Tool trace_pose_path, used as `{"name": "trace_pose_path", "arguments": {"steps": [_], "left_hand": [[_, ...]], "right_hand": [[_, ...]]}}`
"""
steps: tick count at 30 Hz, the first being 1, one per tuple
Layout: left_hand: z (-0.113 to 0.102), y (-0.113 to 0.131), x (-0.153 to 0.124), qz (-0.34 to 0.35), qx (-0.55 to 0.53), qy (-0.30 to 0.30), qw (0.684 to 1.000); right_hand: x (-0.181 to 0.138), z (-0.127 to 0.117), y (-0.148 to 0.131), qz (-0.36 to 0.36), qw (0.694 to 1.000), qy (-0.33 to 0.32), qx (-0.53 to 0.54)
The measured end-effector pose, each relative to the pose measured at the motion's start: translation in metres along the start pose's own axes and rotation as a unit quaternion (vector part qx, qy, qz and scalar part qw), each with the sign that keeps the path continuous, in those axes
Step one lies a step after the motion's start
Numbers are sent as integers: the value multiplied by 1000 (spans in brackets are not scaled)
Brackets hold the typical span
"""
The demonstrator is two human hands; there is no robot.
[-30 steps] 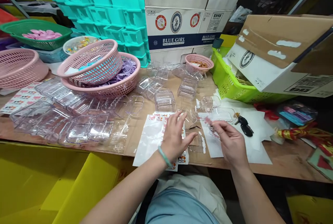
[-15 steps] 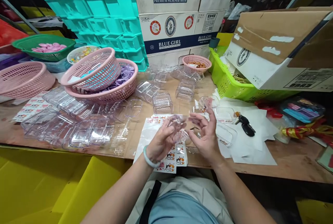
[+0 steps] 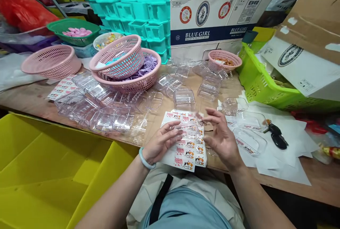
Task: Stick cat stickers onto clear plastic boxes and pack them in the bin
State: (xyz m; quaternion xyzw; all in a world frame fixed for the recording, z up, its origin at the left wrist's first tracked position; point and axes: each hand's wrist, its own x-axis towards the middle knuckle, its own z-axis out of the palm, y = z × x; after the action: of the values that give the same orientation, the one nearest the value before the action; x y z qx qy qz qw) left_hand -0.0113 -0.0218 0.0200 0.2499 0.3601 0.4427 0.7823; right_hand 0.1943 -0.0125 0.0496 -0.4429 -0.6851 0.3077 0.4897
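Observation:
My left hand (image 3: 164,140) holds a small clear plastic box (image 3: 189,132) by its left side, thumb and fingers at its edge. My right hand (image 3: 223,140) is raised just right of the box, fingers curled. At its fingertips is a blurred, pinkish printed sticker (image 3: 199,118), close above the box's right end; whether it touches the box I cannot tell. Below both hands lie sticker sheets (image 3: 183,158) printed with cartoon cats and pink lettering. Clear plastic pieces (image 3: 248,141) bearing stickers lie right of my right hand.
Rows of clear boxes (image 3: 102,117) cover the table's left. Behind them are pink baskets (image 3: 126,85) with purple and blue pieces. A small pink basket (image 3: 216,65), a lime crate (image 3: 261,87) and cartons (image 3: 204,37) stand at the back. Keys (image 3: 277,137) lie on white paper (image 3: 287,161).
The view has swung left. My left hand has flattened out along the clear box. My right hand's fingers have tipped down, bringing the sticker from upright to beside the box.

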Motion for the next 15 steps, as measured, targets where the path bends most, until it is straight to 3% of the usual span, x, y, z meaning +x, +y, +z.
{"name": "trace_pose_path", "arguments": {"steps": [3,6,10,15], "left_hand": [[-6,-6,4,-16,-3,-10,1000],[-6,-11,8,-9,-14,-11,1000],[-4,-13,10,0,-17,-9,1000],[-3,-12,10,-3,-25,8,1000]], "right_hand": [[6,2,-8,119,986,-27,113],[12,7,-13,217,957,-107,159],[17,7,-16,243,942,-180,144],[17,3,-14,243,944,-215,65]]}}
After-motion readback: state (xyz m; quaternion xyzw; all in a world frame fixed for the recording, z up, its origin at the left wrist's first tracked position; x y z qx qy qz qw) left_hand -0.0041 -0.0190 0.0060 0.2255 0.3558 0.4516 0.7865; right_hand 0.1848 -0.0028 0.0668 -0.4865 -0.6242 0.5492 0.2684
